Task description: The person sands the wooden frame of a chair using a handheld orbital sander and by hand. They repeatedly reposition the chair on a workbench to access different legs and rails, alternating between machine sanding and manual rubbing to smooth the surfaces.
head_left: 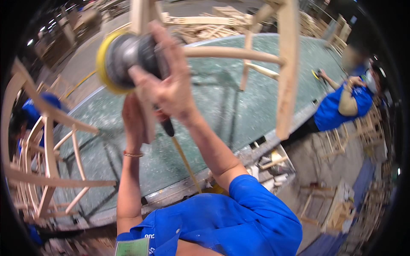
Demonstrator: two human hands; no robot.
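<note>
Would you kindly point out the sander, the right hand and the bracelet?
Sander (136, 55): head view, on its grey housing.
Right hand (171, 87): head view, on its back.
Bracelet (133, 154): head view, on its band.

Pretty clearly a woodworking shop, the furniture kind: bare chair frames (50, 153) bunched at left, loose wooden parts (209, 32) heaped beyond, a yellow-rimmed disc sander (128, 55), a big green-topped worktable (256, 111) and 1 blue-shirted coworker (341, 106) at right.

motion blur, dark fisheye rim
</note>
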